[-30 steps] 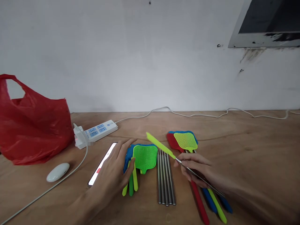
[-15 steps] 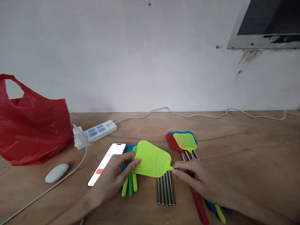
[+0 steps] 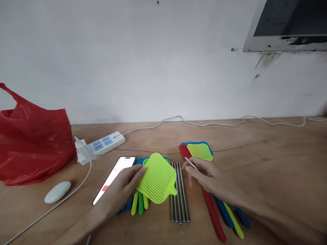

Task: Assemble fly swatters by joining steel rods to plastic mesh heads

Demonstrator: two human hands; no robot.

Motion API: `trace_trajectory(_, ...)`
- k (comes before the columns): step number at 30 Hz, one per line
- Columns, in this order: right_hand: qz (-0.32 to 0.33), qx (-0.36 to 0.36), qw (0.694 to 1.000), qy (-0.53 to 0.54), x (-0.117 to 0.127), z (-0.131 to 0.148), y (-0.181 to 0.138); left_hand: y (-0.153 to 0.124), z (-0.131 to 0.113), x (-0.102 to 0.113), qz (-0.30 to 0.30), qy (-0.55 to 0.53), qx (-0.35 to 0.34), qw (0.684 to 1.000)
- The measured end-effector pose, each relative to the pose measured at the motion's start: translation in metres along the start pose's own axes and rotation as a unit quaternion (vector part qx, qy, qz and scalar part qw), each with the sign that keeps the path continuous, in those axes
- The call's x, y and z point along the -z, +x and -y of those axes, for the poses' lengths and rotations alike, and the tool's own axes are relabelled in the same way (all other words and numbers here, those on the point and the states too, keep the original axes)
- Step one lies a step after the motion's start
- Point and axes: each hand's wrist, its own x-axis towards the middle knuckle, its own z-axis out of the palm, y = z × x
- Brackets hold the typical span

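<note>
My left hand [image 3: 126, 185] pinches the left edge of a yellow-green fly swatter head [image 3: 158, 178], a perforated panel with a short neck pointing down and right. My right hand [image 3: 204, 172] grips a thin metal rod [image 3: 191, 163], whose tip sticks out up and left past the fingers; its rest is hidden by the hand. The rod and the neck are apart. Between the hands lie several metal rods [image 3: 180, 200] side by side. Under my right hand are assembled fly swatters with red [image 3: 184, 151], yellow-green [image 3: 200, 151] and blue heads.
Blue and green swatter heads and several loose handles [image 3: 140, 203] lie partly under my left hand. A phone [image 3: 114, 173] is beside them. Left are a white mouse [image 3: 58, 192], a power strip [image 3: 106, 143] with its cable, and a red plastic bag [image 3: 35, 143]. A wall stands behind.
My right hand has let go of the swatter head's neck and now holds a metal rod, a little higher. The swatter head in my left hand has turned, its neck dropping downward.
</note>
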Motion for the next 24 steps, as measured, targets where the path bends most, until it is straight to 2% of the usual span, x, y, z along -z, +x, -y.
trace_trajectory(3, 0.051, -0.077, 0.982, 0.164, -0.001, 0.008, 0.000, 0.005, 0.001, -0.013, 0.045, -0.004, -0.005, 0.999)
trace_trajectory(8, 0.154, -0.161, 0.929, 0.296, 0.003, -0.003, -0.006, 0.011, 0.001, -0.014, 0.062, -0.026, 0.014, 0.998)
trace_trajectory(13, 0.089, -0.163, 0.905, 0.382, 0.003, -0.010, -0.006, 0.009, -0.004, -0.013, -0.006, -0.105, 0.015, 0.994)
trace_trajectory(17, 0.103, -0.185, 0.891, 0.401, 0.000, -0.004, -0.006, 0.011, -0.005, -0.018, 0.023, -0.134, 0.023, 0.990)
trace_trajectory(19, 0.096, -0.196, 0.889, 0.403, -0.001, -0.003, -0.006, 0.015, -0.003, -0.017, 0.024, -0.118, 0.026, 0.992)
trace_trajectory(24, -0.012, -0.172, 0.894, 0.413, 0.002, -0.012, 0.000, 0.024, 0.000, -0.009, -0.028, 0.019, 0.004, 0.999)
